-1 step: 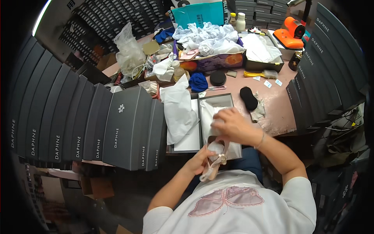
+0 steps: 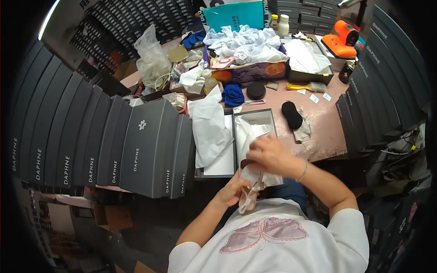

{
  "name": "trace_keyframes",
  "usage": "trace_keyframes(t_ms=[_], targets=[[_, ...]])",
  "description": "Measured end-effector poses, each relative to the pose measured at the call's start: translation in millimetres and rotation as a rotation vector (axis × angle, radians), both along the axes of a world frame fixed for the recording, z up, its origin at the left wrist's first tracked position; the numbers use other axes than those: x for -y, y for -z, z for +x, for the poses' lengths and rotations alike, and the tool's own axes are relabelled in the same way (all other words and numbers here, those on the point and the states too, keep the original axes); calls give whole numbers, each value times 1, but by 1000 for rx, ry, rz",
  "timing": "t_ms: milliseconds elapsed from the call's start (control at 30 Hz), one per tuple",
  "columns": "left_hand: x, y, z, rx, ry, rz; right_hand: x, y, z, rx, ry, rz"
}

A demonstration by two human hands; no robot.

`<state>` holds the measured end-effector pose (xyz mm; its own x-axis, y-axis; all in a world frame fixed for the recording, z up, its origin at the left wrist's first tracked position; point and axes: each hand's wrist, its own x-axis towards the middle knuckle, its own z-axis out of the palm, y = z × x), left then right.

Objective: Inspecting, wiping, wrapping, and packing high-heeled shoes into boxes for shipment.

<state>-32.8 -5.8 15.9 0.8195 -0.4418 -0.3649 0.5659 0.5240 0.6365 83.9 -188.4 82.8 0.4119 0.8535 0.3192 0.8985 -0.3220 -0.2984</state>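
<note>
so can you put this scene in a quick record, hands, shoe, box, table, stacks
left hand: gripping the shoe
right hand: at the shoe's upper end, blurred; grip unclear
shoe: pale, strappy, partly hidden by the hands
open box: dark grey, white paper inside
table: black oblong pad, orange device, purple box heaped with crumpled white sheets
stacks: dark grey boxes at left and right

Pale pink shoe [image 2: 246, 200], dark grey boxes [image 2: 148, 145], white paper [image 2: 207, 132], white shirt [image 2: 309, 252] with pink butterfly [image 2: 246, 234]
</note>
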Motion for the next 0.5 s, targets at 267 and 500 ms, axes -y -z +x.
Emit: trace_keyframes(t_ms=[267, 500], targets=[[15, 8, -41, 41, -352, 100, -11, 36, -46, -518, -22, 37], [9, 22, -36, 19, -400, -32, 16, 62, 34, 69, 570, 172]])
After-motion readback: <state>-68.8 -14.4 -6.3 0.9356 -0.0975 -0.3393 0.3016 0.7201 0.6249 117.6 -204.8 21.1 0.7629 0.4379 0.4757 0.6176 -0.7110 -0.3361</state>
